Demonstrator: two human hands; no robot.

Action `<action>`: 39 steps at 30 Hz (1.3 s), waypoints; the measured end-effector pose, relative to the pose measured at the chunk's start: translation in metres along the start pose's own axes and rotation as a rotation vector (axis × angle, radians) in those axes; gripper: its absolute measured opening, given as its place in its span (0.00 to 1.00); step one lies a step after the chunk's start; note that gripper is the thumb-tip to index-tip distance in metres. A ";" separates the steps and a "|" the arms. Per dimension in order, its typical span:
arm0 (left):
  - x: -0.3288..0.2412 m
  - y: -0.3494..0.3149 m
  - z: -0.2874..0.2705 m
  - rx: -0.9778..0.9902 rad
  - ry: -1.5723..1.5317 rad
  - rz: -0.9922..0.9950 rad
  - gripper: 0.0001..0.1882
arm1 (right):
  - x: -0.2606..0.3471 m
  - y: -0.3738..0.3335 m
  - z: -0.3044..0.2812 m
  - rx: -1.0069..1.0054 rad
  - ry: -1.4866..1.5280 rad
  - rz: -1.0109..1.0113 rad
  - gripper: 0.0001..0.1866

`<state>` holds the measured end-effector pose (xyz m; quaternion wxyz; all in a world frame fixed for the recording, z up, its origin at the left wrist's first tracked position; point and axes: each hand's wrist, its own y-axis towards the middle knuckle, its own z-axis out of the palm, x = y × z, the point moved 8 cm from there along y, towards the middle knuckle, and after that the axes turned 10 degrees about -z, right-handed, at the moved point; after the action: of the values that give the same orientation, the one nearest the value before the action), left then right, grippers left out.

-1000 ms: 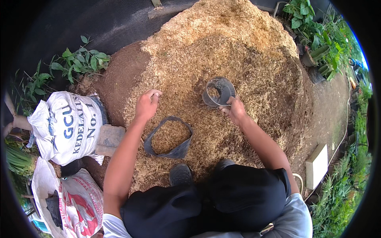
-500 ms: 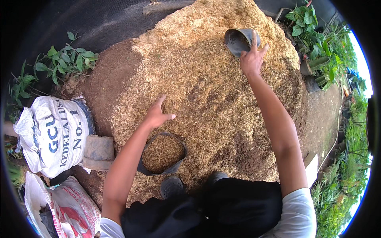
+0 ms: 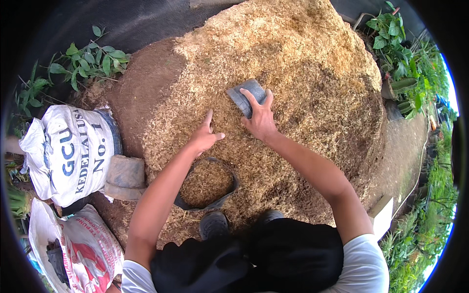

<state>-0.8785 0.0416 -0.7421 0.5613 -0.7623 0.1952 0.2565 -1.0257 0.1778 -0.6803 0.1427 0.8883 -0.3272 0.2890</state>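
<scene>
My right hand (image 3: 260, 116) grips a grey plastic pot (image 3: 248, 94), which is tipped over against the straw-coloured husk mound (image 3: 288, 53). Its fingers spread over the pot's outer side and base, and the pot's mouth faces left, away from view. Just to the left, my left hand (image 3: 205, 138) hovers over the husk with nothing in it, index finger and thumb stretched apart. Below that hand stands a black planting bag (image 3: 231, 189) filled with husk, close in front of my feet.
At the left are a tied white sack (image 3: 73, 151), an upturned grey-brown pot (image 3: 125, 176) and an open white-and-red sack (image 3: 90, 249). Brown soil (image 3: 146, 73) borders the mound. Leafy plants (image 3: 88, 61) grow by a dark sheet (image 3: 146, 24); more greenery (image 3: 398, 73) lines the right.
My right hand has brought the pot from the far right of the mound leftward and nearer, turning its mouth to the left. My left hand has shifted slightly right in the picture.
</scene>
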 end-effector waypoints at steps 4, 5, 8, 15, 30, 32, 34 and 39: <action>0.010 0.009 0.006 -0.011 0.101 0.027 0.56 | -0.001 -0.019 0.011 0.041 0.124 0.082 0.51; 0.013 0.011 0.006 -0.020 0.156 0.015 0.55 | -0.003 -0.021 0.012 0.049 0.151 0.102 0.51; 0.014 0.011 0.006 -0.047 0.236 0.042 0.54 | -0.010 -0.026 0.016 0.086 0.217 0.187 0.51; -0.008 -0.027 0.013 0.012 0.201 0.217 0.51 | -0.016 -0.048 0.032 0.159 0.903 0.485 0.51; -0.053 -0.147 0.000 -0.257 0.529 0.568 0.40 | 0.029 -0.107 -0.050 0.244 1.247 0.551 0.46; -0.050 -0.155 -0.016 -0.316 0.516 0.564 0.34 | 0.023 -0.111 -0.069 0.111 1.330 0.632 0.45; -0.044 -0.164 -0.019 -0.350 0.505 0.573 0.26 | 0.022 -0.111 -0.092 0.010 1.331 0.562 0.46; -0.018 -0.167 -0.037 -0.278 0.540 0.457 0.09 | 0.029 -0.123 -0.123 -0.046 1.080 0.463 0.52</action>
<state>-0.7882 0.0557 -0.5960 0.3089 -0.8081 0.4646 0.1889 -0.9778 0.3096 -0.5730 0.2414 0.5175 -0.3998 0.7170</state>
